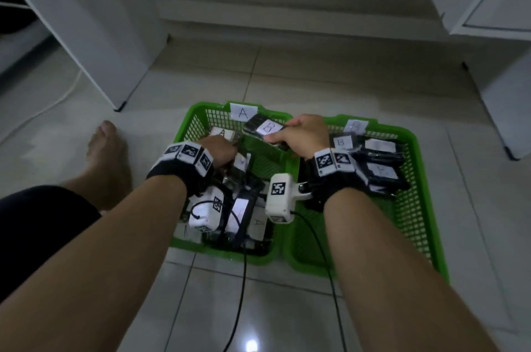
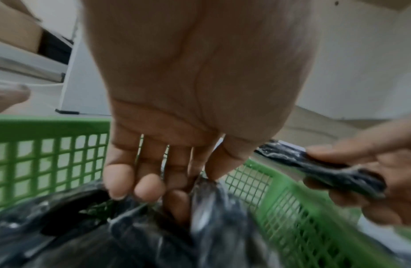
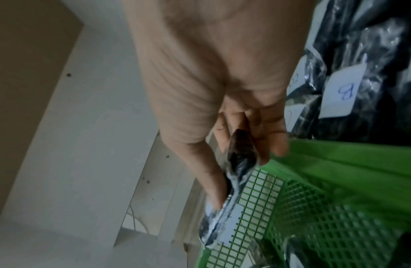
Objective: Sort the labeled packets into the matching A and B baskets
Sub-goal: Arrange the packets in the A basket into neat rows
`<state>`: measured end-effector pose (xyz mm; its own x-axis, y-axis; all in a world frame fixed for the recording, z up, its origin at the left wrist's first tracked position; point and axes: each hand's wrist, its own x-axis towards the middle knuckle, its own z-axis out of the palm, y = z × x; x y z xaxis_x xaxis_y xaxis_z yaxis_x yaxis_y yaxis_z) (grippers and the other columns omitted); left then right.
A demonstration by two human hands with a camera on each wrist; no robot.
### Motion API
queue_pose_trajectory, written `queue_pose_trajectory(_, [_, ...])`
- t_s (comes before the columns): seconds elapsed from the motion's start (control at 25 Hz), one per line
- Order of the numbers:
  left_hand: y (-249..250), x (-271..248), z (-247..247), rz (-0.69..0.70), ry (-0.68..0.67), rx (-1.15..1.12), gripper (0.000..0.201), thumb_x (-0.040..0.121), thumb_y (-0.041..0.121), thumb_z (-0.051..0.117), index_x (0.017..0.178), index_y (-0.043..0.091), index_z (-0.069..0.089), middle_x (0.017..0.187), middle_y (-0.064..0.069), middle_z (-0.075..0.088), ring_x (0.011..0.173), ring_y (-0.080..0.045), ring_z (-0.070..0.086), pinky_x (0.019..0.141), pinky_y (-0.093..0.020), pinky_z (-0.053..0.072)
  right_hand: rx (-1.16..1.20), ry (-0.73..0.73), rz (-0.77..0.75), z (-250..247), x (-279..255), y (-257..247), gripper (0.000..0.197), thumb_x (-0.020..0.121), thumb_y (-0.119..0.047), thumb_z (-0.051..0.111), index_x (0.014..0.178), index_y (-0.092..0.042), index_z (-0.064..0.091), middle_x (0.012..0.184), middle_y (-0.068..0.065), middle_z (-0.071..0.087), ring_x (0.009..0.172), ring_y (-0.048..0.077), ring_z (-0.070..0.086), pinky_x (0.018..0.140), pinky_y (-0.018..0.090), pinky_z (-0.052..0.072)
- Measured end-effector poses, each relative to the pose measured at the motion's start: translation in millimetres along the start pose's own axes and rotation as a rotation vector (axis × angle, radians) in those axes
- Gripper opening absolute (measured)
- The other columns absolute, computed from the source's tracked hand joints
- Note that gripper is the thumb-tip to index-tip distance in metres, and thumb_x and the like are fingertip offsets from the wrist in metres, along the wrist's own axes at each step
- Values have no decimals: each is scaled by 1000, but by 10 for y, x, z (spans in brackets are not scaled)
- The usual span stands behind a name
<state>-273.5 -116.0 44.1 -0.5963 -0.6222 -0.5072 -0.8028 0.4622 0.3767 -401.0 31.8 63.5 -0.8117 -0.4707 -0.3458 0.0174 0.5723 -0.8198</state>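
Both forearms fill the near part of the head view, each with a black wrist strap carrying tag blocks and a white camera unit [image 1: 280, 198] with a cable.

Left hand [image 1: 217, 150] reaches down into the A basket [image 1: 198, 121]; in the left wrist view its fingers [image 2: 149, 188] curl onto the crinkled top of a black packet [image 2: 207, 203], thumb and fingers pinching the plastic. That packet sits in the pile inside the A basket, among other black packets, some showing A labels.

Right hand [image 1: 301, 136] grips the B packet [image 1: 265, 127], thumb on top and fingers underneath at its right end. The packet is off the pile, held over the far right part of the A basket, close to the rim it shares with the B basket [image 1: 413, 208]. Its white label reads B, face up.

B basket holds several black packets along its far and right side; at least one label reads B [image 3: 343, 92], others too blurred to read. Paper tags marked A [image 1: 242, 112] and B [image 1: 355, 125] sit on the far rims.

Baskets stand side by side, touching, on the tiled floor [image 1: 316, 70]. Bare foot [image 1: 106, 150] rests on the floor left of the A basket. White cabinet [image 1: 94, 21] stands beyond.
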Motion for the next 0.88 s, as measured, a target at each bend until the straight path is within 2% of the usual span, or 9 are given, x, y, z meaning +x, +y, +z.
queue_pose_trajectory(0.2, [68,-10,22,-13,11,261,35,98,25,47,119,4,65,121,-18,65,111,-33,62,88,-32,47,-86,-16,-93,162,106,56,57,54,-20,100,103,-18,70,107,-1,69,96,16,66,84,34,59])
queue_pose_trajectory(0.32, [111,-9,-20,41,-113,384,60,79,57,45,112,12,69,115,-14,68,105,-31,64,88,-33,52,-207,30,-235,204,155,12,56,58,-15,98,108,-14,72,109,0,69,98,16,63,83,26,53])
queue_pose_trajectory(0.4, [124,80,-103,119,-118,453,63,69,65,48,104,18,70,108,-10,69,97,-29,65,82,-33,54,-283,87,-282,293,215,2,44,63,-8,93,103,-12,75,103,0,72,91,15,65,74,21,48])
queue_pose_trajectory(0.48, [1,173,-188,181,-19,403,47,74,51,60,105,19,70,110,-8,68,99,-28,65,80,-33,54,-371,138,-290,443,257,24,30,67,-2,84,94,-12,76,92,2,72,79,15,65,65,18,45])
queue_pose_trajectory(0.56, [-122,297,-310,250,55,345,44,79,34,63,121,19,65,125,-7,60,114,-28,58,93,-37,52,-395,187,-245,559,270,-1,36,67,-2,79,102,-11,74,99,6,68,85,20,65,69,21,50])
queue_pose_trajectory(0.64, [-212,456,-360,323,-30,361,57,81,29,60,137,26,53,139,-4,47,130,-31,46,104,-43,46,-434,219,-179,626,266,-20,52,69,-2,74,120,-9,69,114,10,62,102,27,63,86,31,54])
queue_pose_trajectory(0.72, [-275,588,-358,344,-205,447,61,81,34,56,142,31,49,145,-3,39,133,-33,44,105,-45,46,-440,230,-142,685,215,-66,56,71,5,68,126,-7,63,117,11,59,106,28,59,90,31,51])
queue_pose_trajectory(0.8, [-359,670,-331,363,-304,542,62,85,39,55,145,31,45,153,-6,26,132,-36,45,105,-44,46,-378,279,-108,759,153,-112,50,73,10,65,118,-7,54,105,8,59,94,24,59,76,28,50])
queue_pose_trajectory(0.88, [-428,717,-311,389,-293,574,60,88,42,55,145,31,45,156,-8,18,134,-38,40,107,-46,43,-243,362,-38,798,119,-118,45,76,10,69,109,-10,46,90,3,57,80,20,59,63,27,50])
